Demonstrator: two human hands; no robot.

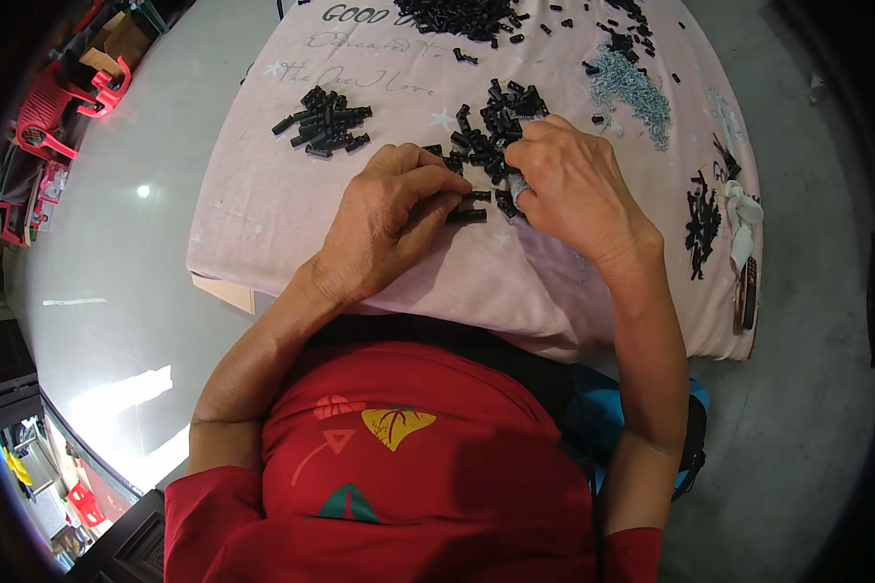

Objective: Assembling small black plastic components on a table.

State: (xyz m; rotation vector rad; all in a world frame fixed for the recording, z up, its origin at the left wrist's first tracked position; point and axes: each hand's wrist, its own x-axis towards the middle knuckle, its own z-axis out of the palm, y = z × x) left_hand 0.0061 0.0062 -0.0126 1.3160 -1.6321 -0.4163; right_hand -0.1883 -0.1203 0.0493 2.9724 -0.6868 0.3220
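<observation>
My left hand [395, 219] is closed, thumb and fingers pressed together beside a few short black cylindrical pieces [471, 216] on the cloth. Whatever it pinches is hidden by the fingers. Curled downward at the right edge of the central pile of black pieces [496, 121] is my right hand [578, 189]. Its fingertips are turned away, so I cannot make out what they hold. Something grey [518, 185] shows around or beside its lower finger. Under both hands lies a pale pink printed cloth [292, 223] covering the table.
A separate heap of black cylinders [325, 122] lies at the left, and a larger black heap [452, 15] at the far edge. Small silvery metal parts [632, 94] are piled at the right. Thin black pieces [702, 223] lie near the right edge. Red plastic chairs [44, 112] stand far left.
</observation>
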